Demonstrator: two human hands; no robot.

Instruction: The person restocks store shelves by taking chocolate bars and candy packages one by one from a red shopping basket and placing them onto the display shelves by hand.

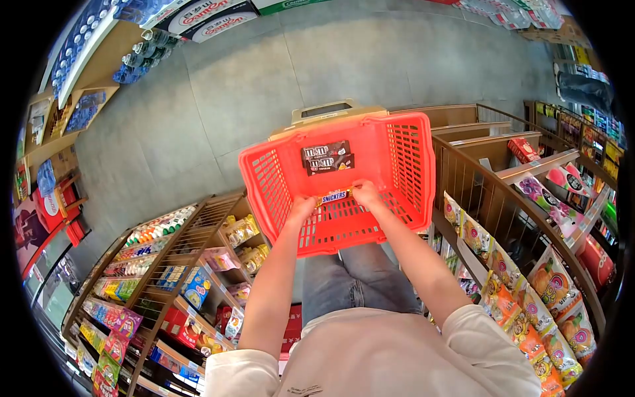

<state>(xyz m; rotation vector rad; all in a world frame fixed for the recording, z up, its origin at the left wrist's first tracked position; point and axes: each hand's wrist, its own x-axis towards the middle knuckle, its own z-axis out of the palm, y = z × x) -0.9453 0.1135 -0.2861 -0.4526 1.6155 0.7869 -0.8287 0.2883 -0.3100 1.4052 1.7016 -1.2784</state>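
A Snickers bar (334,197) is stretched level between my two hands inside a red shopping basket (336,250). My left hand (304,206) pinches its left end, and my right hand (364,192) pinches its right end. Just beyond the bar, two brown M&M's packets (329,157) lie one overlapping the other on the basket's bottom. The basket has slotted walls and sits in front of my legs, partly over a tan box-like stand (322,114). What carries the basket's weight is largely hidden beneath it.
A snack rack (165,264) stands at left, with bagged sweets and boxes. At right, another wire rack (516,198) carries hanging snack bags (529,311). Bottled water (142,53) and cartons (208,20) line the far left. Grey tiled floor (231,86) stretches ahead.
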